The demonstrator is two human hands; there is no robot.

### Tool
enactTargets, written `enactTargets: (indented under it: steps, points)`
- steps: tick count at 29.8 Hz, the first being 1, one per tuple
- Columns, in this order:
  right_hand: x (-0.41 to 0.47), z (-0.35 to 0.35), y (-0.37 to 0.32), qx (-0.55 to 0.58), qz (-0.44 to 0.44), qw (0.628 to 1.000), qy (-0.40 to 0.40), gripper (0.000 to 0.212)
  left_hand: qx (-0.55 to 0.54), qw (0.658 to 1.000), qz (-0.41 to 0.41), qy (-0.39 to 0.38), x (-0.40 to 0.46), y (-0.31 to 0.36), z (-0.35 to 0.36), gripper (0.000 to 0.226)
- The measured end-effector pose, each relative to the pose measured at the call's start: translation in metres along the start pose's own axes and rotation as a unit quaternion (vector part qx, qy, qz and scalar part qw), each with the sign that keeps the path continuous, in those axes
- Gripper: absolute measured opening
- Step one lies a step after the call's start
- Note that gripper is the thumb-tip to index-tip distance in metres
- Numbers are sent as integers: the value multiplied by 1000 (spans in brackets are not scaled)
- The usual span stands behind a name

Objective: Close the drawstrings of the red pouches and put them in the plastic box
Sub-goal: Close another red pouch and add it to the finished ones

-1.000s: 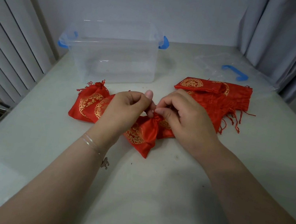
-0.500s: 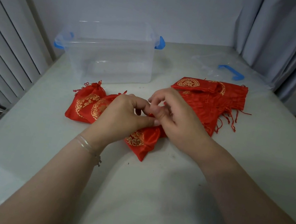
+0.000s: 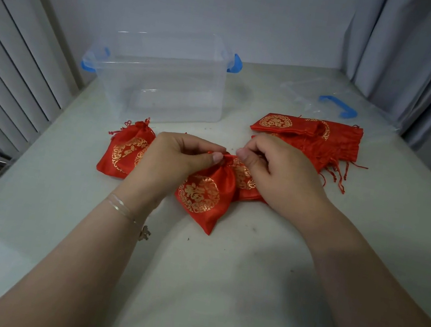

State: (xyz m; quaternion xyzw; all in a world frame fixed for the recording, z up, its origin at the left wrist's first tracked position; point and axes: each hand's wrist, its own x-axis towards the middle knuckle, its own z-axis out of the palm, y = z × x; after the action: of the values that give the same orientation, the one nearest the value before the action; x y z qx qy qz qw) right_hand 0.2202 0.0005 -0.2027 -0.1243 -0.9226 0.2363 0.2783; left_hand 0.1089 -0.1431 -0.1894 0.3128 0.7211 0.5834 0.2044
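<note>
Both hands at frame centre, working the gathered neck of one red satin pouch with a gold round emblem (image 3: 205,198), which lies on the pale tabletop (image 3: 218,289) with its pointed bottom corner toward the lower frame. Left hand (image 3: 178,160): fingers curled, thumb and fingertips pinching the cinched mouth and cord knot. Right hand (image 3: 276,178): fingers curled too, pinching at the same neck from the right side; the cord itself is too small to make out between the fingers. A second red pouch (image 3: 245,180) lies partly under the right hand, touching the first. Left of centre, a closed red pouch with gathered top and tassel cords (image 3: 124,151) sits flat, partly hidden behind the left wrist. Upper right of centre: a stack of flat, open red pouches with loose drawstrings (image 3: 310,137), just behind the right hand. Clear plastic box with blue latch handles (image 3: 164,85) stands in the upper centre-left, apart from the pouches, no pouch visible inside. Its clear lid with a blue handle (image 3: 337,106) lies flat in the upper right, beside the grey curtain (image 3: 421,54). Thin silver bracelet (image 3: 128,212) on the left wrist.
</note>
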Motion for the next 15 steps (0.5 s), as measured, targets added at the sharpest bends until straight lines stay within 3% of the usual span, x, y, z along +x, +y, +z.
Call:
enactTargets:
  steps: [6, 9, 10, 12, 15]
  points:
    - [-4, 3, -2, 37, -1, 996, -87, 20, -37, 999, -12, 13, 0, 2, -2, 9]
    - [-3, 2, 4, 63, 7, 996, -64, 17, -3, 1000, 23, -2, -1, 1, -2, 9]
    - [-2, 1, 4, 93, 5, 995, -38, 8, 4, 999, 37, -11, -1, 1, -2, 10]
    - [1, -1, 4, 172, 20, 985, -21, 19, -5, 998, 55, -39, -2, 2, -1, 13]
    - [0, 1, 0, 273, 95, 951, -106, 23, -18, 995, 66, -75, -3, 2, 2, 17]
